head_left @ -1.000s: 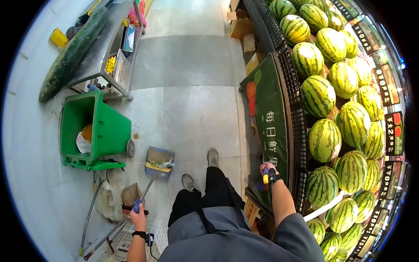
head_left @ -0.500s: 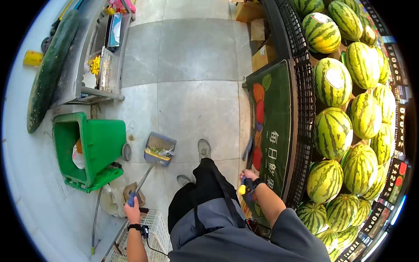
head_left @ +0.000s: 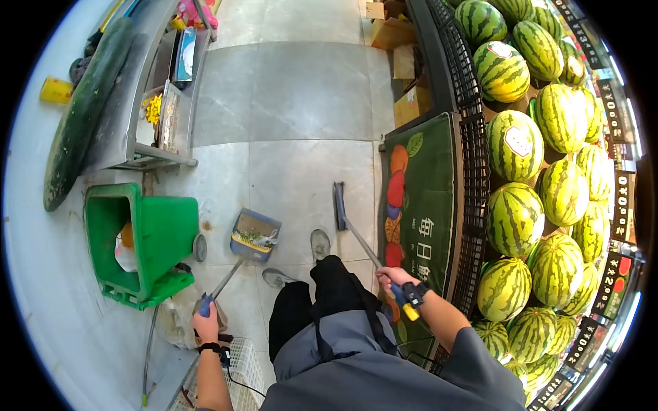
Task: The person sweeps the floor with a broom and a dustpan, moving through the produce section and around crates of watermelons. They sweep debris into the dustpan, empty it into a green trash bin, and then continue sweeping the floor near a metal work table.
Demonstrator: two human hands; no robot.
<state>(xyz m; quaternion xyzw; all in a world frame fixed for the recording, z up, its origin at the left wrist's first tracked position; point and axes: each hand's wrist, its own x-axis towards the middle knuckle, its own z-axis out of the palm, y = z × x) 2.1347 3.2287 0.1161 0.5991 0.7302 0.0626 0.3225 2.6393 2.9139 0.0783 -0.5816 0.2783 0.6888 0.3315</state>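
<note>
My left hand (head_left: pixel 206 322) is wrapped round the blue grip of a long-handled dustpan (head_left: pixel 255 236). The pan rests on the floor tiles with green scraps and dirt inside it. On the other side, my right hand (head_left: pixel 396 277) grips the blue and yellow handle of a broom (head_left: pixel 340 207). The broom's narrow head touches the floor ahead of my shoes, to the right of the dustpan. Both wrists wear black bands.
An open green bin (head_left: pixel 164 226) stands at the left, below a metal table (head_left: pixel 127 123) with a long dark green gourd (head_left: pixel 86 116). A white crate (head_left: pixel 243 363) is beside my left arm. Watermelons (head_left: pixel 515 209) fill the right-hand display stand; cardboard boxes (head_left: pixel 411 106) sit beyond.
My right hand has swung the broom forward, so its head now shows on the floor. The dustpan has shifted slightly right. My lower-left shoe has moved left.
</note>
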